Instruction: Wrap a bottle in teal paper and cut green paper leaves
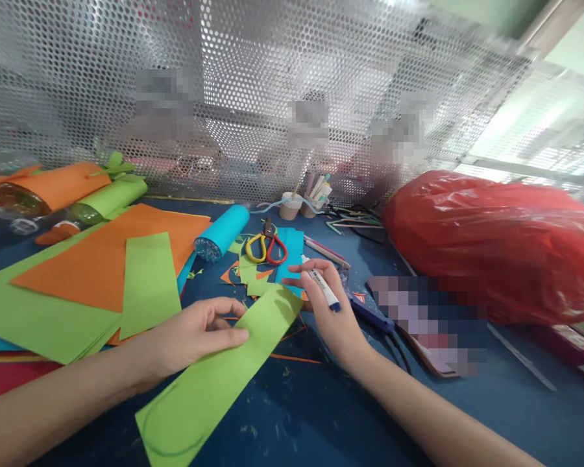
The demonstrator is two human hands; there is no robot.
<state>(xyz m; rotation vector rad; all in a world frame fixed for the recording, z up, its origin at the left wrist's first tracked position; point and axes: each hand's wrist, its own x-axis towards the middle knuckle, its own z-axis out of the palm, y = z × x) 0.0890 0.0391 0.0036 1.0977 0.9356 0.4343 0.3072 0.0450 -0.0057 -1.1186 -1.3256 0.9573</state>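
A long strip of lime-green paper (228, 370) slants across in front of me, a dark curved outline drawn on its near end. My left hand (204, 334) pinches its left edge between thumb and fingers. A white marker with a dark blue end (324, 290) rests in my right hand (328, 311), held between the fingers. That hand is at the strip's far end, where some fingertips are hidden behind the paper. Just beyond lie scissors (267, 246) with one yellow and one red handle, among green and blue paper scraps (291, 250).
Orange (97, 259) and green sheets (150, 279) are stacked at left, near paper-wrapped bottles (58, 188). A blue-wrapped cylinder (222, 232) lies mid-table. Cups of pens (316, 194) stand by the perforated metal screen (253, 84). At right are a blue glue gun (372, 314) and a red plastic bag (486, 240).
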